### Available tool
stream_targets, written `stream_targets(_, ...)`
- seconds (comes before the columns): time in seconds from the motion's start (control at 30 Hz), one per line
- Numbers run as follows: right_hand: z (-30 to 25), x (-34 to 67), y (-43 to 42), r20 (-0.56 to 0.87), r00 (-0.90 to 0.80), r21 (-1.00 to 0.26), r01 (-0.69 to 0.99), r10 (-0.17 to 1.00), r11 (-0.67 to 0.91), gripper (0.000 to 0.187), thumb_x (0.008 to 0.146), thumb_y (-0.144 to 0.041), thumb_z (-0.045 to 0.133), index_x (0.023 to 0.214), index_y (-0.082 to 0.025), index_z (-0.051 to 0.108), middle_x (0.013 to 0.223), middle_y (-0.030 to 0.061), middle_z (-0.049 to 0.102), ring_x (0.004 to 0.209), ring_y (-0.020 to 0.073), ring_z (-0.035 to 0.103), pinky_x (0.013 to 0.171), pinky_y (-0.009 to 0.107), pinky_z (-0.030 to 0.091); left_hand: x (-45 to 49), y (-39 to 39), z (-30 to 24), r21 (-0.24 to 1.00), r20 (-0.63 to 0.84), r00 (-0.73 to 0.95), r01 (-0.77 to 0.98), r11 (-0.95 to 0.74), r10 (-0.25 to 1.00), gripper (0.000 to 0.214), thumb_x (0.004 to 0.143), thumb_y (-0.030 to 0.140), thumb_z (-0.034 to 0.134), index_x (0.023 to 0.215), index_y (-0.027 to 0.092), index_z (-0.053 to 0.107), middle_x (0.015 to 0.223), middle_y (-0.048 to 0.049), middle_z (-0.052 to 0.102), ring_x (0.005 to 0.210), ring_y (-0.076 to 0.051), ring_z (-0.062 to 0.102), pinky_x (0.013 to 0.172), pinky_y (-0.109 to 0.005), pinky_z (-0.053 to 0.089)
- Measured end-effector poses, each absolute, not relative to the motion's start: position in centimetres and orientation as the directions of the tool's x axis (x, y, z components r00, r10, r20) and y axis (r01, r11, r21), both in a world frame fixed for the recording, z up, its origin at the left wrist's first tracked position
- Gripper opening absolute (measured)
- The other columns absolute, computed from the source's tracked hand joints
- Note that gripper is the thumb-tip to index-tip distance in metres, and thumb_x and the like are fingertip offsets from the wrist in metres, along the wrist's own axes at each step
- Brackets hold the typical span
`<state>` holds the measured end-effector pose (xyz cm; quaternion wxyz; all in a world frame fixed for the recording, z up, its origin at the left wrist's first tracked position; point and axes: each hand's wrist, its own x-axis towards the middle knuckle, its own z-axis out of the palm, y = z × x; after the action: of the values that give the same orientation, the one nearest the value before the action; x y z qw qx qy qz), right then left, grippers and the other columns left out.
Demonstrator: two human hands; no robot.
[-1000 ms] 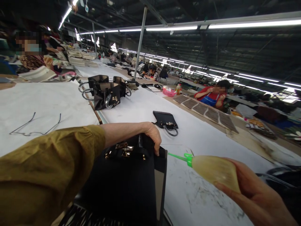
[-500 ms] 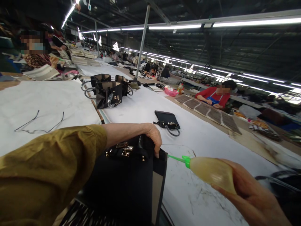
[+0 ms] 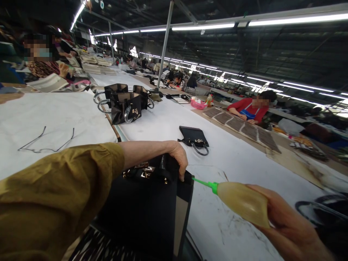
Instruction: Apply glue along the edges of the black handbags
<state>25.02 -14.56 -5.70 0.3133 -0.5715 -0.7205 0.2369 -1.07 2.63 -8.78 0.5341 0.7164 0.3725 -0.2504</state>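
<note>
Right in front of me stands a black handbag [image 3: 141, 214] with gold-coloured metal fittings near its top. My left hand [image 3: 178, 157] reaches over it and grips its upper right edge; the fingertips point down, partly out of sight behind that edge. In my right hand [image 3: 285, 217] is a squeeze bottle [image 3: 241, 201] of yellowish content with a thin green nozzle [image 3: 203, 183]. The nozzle points left, its tip at the bag's top right corner, touching or very close to it.
Several dark handbags [image 3: 126, 107] stand further up the white table [image 3: 163, 119], and a small black bag [image 3: 193, 137] lies nearer. Eyeglasses [image 3: 49, 145] rest at left. A co-worker in red [image 3: 248, 108] sits across, another person [image 3: 40, 65] far left. Dark bag handles [image 3: 320, 206] show at right.
The nozzle tip has shifted slightly left and up, closer to the bag's corner, as the bottle moves a little left. My left hand keeps its hold on the bag.
</note>
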Motion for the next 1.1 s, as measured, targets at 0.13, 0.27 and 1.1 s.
stream_targets(0.13, -5.8, 25.7, -14.6, 0.17, -0.294, -0.636, 0.696, 0.94, 0.333, 0.039, 0.075, -0.03, 0.064, 0.114, -0.026, 0.056, 0.11, 0.0029, 0.063, 0.096, 0.025, 0.061, 0.072, 0.021, 0.054, -0.7, 3.7, -9.1, 0.473, -0.875, 0.482, 0.871, -0.133, 0.043, 0.034, 0.051, 0.044, 0.077, 0.057, 0.012, 0.067, 0.059, -0.0071, 0.064, 0.054, -0.019, 0.058, 0.05, -0.029, 0.053)
stream_targets(0.27, -5.9, 25.8, -14.6, 0.214, -0.312, -0.608, 0.699, 0.926, 0.376, 0.039, 0.078, -0.03, 0.062, 0.116, -0.027, 0.052, 0.112, 0.0023, 0.063, 0.095, 0.0234, 0.062, 0.072, 0.019, 0.054, -0.7, 3.9, -9.3, 0.483, -0.868, 0.493, 0.865, -0.136, 0.056, 0.032, 0.051, 0.042, 0.077, 0.058, 0.012, 0.067, 0.058, -0.0071, 0.064, 0.055, -0.021, 0.058, 0.051, -0.031, 0.053)
stream_targets(1.1, -7.1, 24.8, -14.8, 0.176, -0.096, -0.769, 0.607, 0.98, 0.198, 0.041, 0.072, -0.04, 0.066, 0.108, -0.024, 0.055, 0.101, 0.0031, 0.066, 0.087, 0.0237, 0.064, 0.071, 0.023, 0.053, -0.1, 3.4, -5.8, 0.45, -0.713, 0.646, 0.719, -0.529, 0.272, 0.036, 0.055, 0.046, 0.07, 0.068, 0.012, 0.067, 0.069, -0.0055, 0.066, 0.066, -0.022, 0.06, 0.063, -0.033, 0.051)
